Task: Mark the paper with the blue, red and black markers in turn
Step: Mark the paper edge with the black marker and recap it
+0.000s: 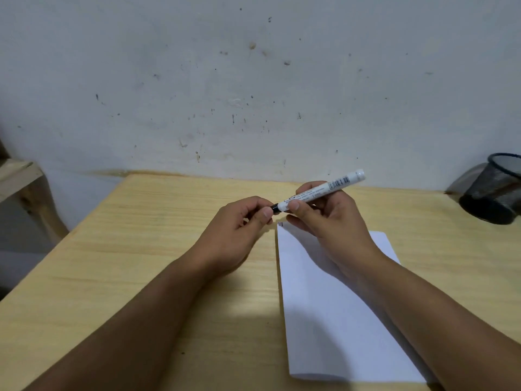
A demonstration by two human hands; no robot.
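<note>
A white-barrelled marker (324, 191) with a black end is held slanted above the wooden desk, its rear end pointing up and right. My right hand (324, 218) grips the barrel. My left hand (239, 230) pinches the black cap end (275, 209) between thumb and fingers. Under my right hand and forearm lies a white sheet of paper (332, 320). Short drawn lines (280, 224) show at the paper's far left corner; their colours are hard to tell. No blue or red marker is in view.
A black mesh pen holder (493, 190) stands tilted at the desk's far right against the stained wall. The wooden desk (141, 249) stretches to the left of the paper. A pale wooden shelf edge (17, 176) sits at the far left.
</note>
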